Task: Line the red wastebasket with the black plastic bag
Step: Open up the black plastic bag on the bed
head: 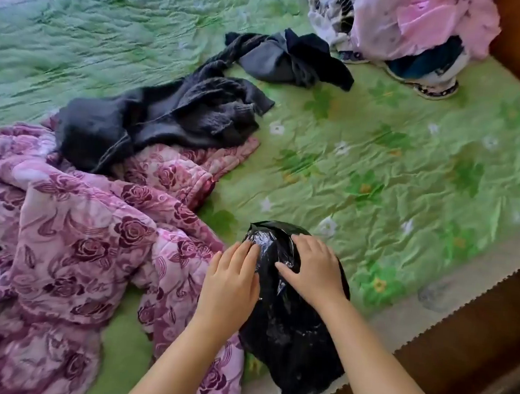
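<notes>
Both hands, left (231, 282) and right (315, 271), grip the crumpled black plastic bag (289, 328) on the green bedspread (377, 174)

no readable text, labels, brands or numbers anywhere in view

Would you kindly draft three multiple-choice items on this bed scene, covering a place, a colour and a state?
1. Where does the black plastic bag lie?
A. on the floor
B. at the bed's near edge
C. on a chair

2. What colour is the bedspread?
A. green
B. blue
C. white

3. What are the hands doing?
A. resting in the lap
B. hanging clear
C. both on the bag

Answers: 1 B, it overlaps the bedspread's near border. 2 A, green with flowers. 3 C, left hand and right hand press the bag.
</notes>
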`<state>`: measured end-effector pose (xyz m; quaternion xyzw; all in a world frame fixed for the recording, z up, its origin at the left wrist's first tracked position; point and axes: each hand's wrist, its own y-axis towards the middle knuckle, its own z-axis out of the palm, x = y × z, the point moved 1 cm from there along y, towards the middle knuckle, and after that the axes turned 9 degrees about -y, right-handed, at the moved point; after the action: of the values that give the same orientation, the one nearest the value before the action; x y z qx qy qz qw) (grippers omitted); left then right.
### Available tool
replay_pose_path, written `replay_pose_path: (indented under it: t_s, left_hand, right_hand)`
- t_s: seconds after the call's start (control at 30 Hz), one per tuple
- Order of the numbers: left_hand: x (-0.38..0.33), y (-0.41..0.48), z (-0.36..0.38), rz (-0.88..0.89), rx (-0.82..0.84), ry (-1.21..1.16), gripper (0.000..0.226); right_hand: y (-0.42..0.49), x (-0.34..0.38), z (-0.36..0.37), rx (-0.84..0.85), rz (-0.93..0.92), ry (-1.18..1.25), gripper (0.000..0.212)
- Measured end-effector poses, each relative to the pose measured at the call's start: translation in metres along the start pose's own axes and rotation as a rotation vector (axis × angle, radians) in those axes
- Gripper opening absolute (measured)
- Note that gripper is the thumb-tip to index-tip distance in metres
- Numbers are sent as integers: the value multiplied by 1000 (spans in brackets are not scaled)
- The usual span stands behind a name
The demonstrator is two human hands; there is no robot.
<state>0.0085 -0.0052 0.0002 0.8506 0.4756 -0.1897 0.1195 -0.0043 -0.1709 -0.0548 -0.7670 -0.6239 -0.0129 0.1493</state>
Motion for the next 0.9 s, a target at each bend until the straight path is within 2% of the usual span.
replay_pose_path:
  t_s: [0.13,0.2,0.37,0.5,0.67,0.9]
  left_hand:
    - [12,1,14,-19,-42,-29,47]
    - [16,2,20,-33,-41,-35,47]
    - [15,8,22,-57,-27,-37,46]
    - [8,11,13,-76,-36,-71,46]
    - [-13,17,-11,-17,-74,-141,47]
    - [-48,18,-63,79,-166,-185,49]
  right_hand:
    - [12,-3,22,85,47,23,78]
    - [17,-7,32,96,78,48,76]
    - [18,-14,34,-39,114,194,35]
    - [11,-15,18,-128,80,354,22]
    - [0,-5,-25,-211,-14,493,19]
    - [-24,22,-111,-204,-280,604,27]
